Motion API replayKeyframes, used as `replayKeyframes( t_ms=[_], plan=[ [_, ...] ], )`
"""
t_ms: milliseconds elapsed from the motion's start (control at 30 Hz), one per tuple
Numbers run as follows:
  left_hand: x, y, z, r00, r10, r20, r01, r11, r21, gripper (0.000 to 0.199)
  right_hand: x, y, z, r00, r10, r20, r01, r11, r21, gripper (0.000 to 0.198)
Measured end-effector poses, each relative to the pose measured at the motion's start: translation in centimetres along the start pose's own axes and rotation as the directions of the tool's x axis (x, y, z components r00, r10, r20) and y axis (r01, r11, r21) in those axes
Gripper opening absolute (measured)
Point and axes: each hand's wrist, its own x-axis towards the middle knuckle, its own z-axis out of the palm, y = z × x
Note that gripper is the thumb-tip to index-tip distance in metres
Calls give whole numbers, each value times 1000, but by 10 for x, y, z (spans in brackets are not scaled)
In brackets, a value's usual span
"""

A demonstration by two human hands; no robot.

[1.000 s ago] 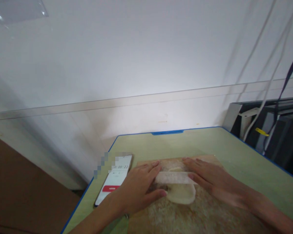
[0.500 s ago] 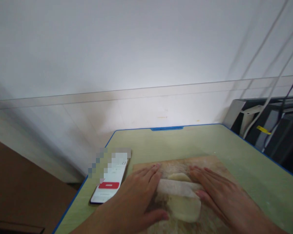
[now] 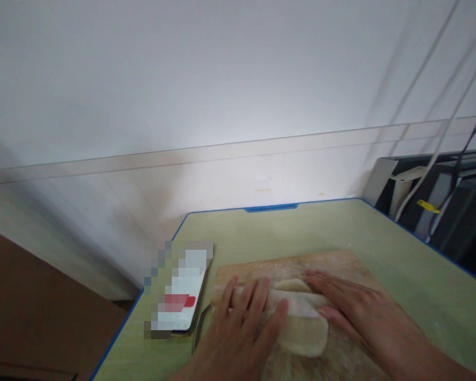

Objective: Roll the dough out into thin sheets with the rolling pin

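A pale rolling pin [image 3: 291,297] lies crosswise on a floured wooden board [image 3: 341,262]. Under it is a flat piece of dough [image 3: 303,338], showing in front of the pin and a little behind it. My left hand [image 3: 241,323] rests over the left part of the pin, fingers spread and stretched forward across it. At the other end, my right hand [image 3: 355,312] has the pin between its thumb and its straight, close-set fingers. The pin's right tip is hidden by that hand.
Left of the board a phone [image 3: 196,288], partly pixelated, lies on the green table [image 3: 273,233] with its blue edge. Beside my left hand is a thin curved grey object [image 3: 198,328], mostly hidden. Dark equipment [image 3: 460,206] and cables stand at the right; a white wall rises behind.
My left hand has shifted left along the rolling pin and spread its fingers, baring the pin's left end and the grey object. My right hand has stayed nearly in place.
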Motion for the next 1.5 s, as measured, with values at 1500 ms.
replayKeyframes(
  t_ms=[1500],
  plan=[
    [12,-43,-22,959,-78,272,191,888,-419,43,5,-1,9,991,-59,-118,40,987,-153,48]
  ],
)
